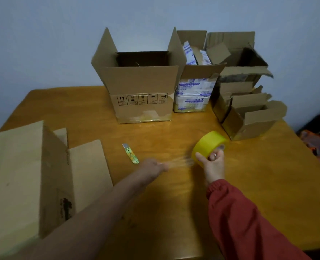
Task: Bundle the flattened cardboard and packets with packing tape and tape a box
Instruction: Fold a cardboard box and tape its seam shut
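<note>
Packing tape roll (210, 145) gripped by right hand (214, 163), left hand (154, 166) pinching its end — nothing bundled or sealed yet.

The tape (209, 144) is bright yellow. The knife (131, 155) is yellow-green with green dots and a silver blade (125, 146). The counter (258, 175) is orange-brown. The big box (140, 79) is brown with a row of 5 black symbols (142, 99); the middle box (198, 70) bears white wrap (192, 94) printed in blue. The sleeve (240, 212) is red, the wall (43, 34) pale grey-blue.
</note>
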